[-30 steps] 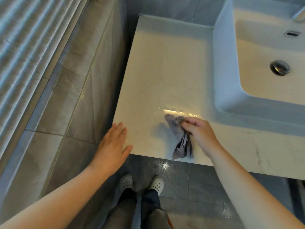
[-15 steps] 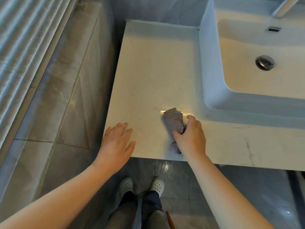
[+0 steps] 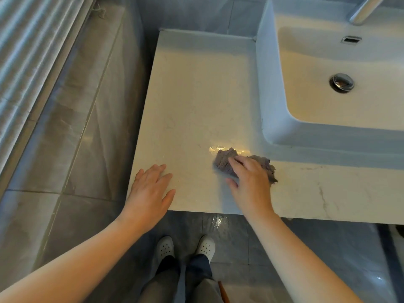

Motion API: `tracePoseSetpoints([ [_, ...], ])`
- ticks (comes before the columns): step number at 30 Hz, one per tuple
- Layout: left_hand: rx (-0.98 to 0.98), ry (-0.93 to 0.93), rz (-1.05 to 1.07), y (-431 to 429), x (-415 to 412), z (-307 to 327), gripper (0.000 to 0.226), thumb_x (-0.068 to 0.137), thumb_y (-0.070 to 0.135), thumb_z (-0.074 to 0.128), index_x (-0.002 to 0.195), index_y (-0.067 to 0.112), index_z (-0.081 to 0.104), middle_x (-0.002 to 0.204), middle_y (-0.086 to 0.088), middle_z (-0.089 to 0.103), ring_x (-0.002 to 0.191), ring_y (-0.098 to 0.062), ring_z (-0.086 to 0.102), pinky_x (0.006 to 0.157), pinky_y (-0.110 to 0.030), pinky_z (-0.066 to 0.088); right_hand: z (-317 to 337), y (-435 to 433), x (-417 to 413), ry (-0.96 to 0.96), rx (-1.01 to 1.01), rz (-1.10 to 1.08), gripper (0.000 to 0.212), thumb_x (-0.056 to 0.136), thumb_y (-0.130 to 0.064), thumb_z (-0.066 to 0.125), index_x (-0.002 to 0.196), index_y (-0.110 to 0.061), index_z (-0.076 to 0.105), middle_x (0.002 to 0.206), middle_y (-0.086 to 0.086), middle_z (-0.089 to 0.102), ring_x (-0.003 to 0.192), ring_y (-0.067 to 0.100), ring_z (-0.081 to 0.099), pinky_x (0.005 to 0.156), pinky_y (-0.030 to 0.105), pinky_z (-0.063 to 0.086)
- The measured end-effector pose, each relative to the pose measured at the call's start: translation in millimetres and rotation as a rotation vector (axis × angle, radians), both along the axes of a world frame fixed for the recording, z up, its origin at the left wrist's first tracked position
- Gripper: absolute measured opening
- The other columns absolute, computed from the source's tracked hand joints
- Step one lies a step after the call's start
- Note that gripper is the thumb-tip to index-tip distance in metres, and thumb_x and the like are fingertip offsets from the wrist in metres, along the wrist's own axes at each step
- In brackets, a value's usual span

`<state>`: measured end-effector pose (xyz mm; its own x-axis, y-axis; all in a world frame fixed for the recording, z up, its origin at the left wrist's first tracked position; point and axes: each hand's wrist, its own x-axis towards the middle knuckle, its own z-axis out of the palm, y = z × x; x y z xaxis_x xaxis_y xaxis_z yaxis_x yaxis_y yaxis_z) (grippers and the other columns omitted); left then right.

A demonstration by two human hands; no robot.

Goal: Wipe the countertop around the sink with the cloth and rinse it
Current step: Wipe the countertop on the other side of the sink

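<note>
Ribbed grey slats [image 3: 24, 51] fill the upper left of the frame, with grey floor tiles [image 3: 65, 149] running beside them to the lower left. Next comes the pale marbled desk [image 3: 196, 95]. On its near-left corner rests the left grip [image 3: 150, 193] — a bare hand laid flat, fingers straight and spread, holding nothing. At bottom centre two white perforated shoes [image 3: 165, 247] stand on the floor below the desk's front edge. In the lower middle the grey cloth [image 3: 223, 161] lies bunched on the desk beside a wet sheen, just in front of the near-left corner of the white sink [image 3: 269, 84]. The right grip [image 3: 251, 182] lies on top of it, fingers stretched over the cloth and pressing it down, thumb out to the side — no pinch visible. Upper right, the basin shows a metal drain plug [image 3: 341, 82], with a tap [image 3: 363, 12] at the top edge.
</note>
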<state>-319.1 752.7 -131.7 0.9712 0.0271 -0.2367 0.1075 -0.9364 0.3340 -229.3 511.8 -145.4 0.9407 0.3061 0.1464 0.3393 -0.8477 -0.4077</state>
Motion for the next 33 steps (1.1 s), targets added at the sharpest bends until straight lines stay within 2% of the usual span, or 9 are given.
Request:
tracePoseSetpoints([
  [4,0.023,-0.009,-0.004,3,-3,-3,0.066,0.089,0.051,0.022,0.128,0.011,0.056,0.145,-0.01,0.043,0.137,-0.027,0.035,0.115,-0.047,0.019,-22,-4,11,0.005,-0.045,-0.058,0.039,0.087,-0.021,0.067,0.124,-0.012,0.062,0.121,0.007,0.062,0.111,0.026,0.057,0.093,0.044,0.046],
  [8,0.047,-0.005,-0.008,8,-7,-6,0.062,0.09,0.049,0.024,0.126,0.011,0.058,0.142,-0.01,0.046,0.135,-0.027,0.038,0.114,-0.05,0.022,-26,-8,32,-0.028,0.007,-0.078,0.025,0.088,-0.03,0.059,0.109,-0.019,0.069,0.106,-0.001,0.066,0.096,0.021,0.06,0.089,0.043,0.042],
  [11,0.045,-0.009,0.012,10,-8,-4,0.061,0.09,0.049,0.025,0.125,0.011,0.059,0.141,-0.01,0.047,0.134,-0.026,0.04,0.113,-0.052,0.024,-20,-9,44,0.088,0.188,-0.11,0.02,0.091,-0.028,0.054,0.099,-0.017,0.069,0.09,0.0,0.064,0.084,0.022,0.058,0.07,0.035,0.046],
  [14,0.043,-0.014,0.021,12,-9,-4,0.06,0.09,0.048,0.026,0.125,0.012,0.059,0.141,-0.01,0.047,0.133,-0.027,0.041,0.113,-0.052,0.023,-11,-8,49,0.061,0.378,-0.203,0.014,0.094,-0.022,0.053,0.09,-0.015,0.064,0.079,-0.001,0.058,0.075,0.015,0.05,0.062,0.028,0.034],
  [18,0.067,-0.034,0.025,16,-9,-7,0.046,0.096,0.042,0.04,0.126,0.012,0.058,0.141,-0.01,0.047,0.132,-0.027,0.041,0.114,-0.052,0.023,-9,-13,70,-0.016,0.396,-0.343,0.017,0.095,-0.021,0.052,0.1,-0.013,0.065,0.087,-0.002,0.06,0.082,0.016,0.053,0.065,0.025,0.034],
  [20,0.058,-0.055,0.059,17,-10,-9,0.039,0.094,0.032,0.051,0.127,0.011,0.057,0.142,-0.01,0.046,0.133,-0.026,0.04,0.115,-0.051,0.02,-15,-9,84,0.038,0.31,-0.389,0.022,0.096,-0.025,0.05,0.108,-0.016,0.066,0.098,0.0,0.062,0.092,0.019,0.055,0.07,0.026,0.036],
  [23,0.055,-0.049,0.094,20,-14,-11,0.044,0.092,0.029,0.055,0.131,0.01,0.052,0.143,-0.008,0.044,0.134,-0.025,0.038,0.115,-0.047,0.019,-25,5,92,0.101,0.224,-0.443,0.026,0.096,-0.028,0.051,0.115,-0.02,0.067,0.109,0.001,0.058,0.099,0.019,0.053,0.075,0.025,0.035],
  [29,-0.054,-0.037,0.177,29,-27,-18,0.057,0.093,0.029,0.054,0.143,0.006,0.037,0.152,-0.008,0.03,0.14,-0.023,0.026,0.113,-0.031,0.019,-34,45,77,0.067,0.26,-0.24,0.021,0.092,-0.023,0.057,0.105,-0.013,0.07,0.1,0.005,0.058,0.093,0.025,0.054,0.074,0.029,0.041],
  [33,-0.062,-0.025,0.161,34,-35,-21,0.058,0.092,0.029,0.056,0.142,0.004,0.038,0.153,-0.008,0.028,0.14,-0.023,0.026,0.111,-0.029,0.018,-37,66,37,0.029,0.254,-0.14,0.022,0.09,-0.021,0.061,0.109,-0.013,0.069,0.101,0.003,0.061,0.091,0.019,0.054,0.07,0.028,0.038],
])
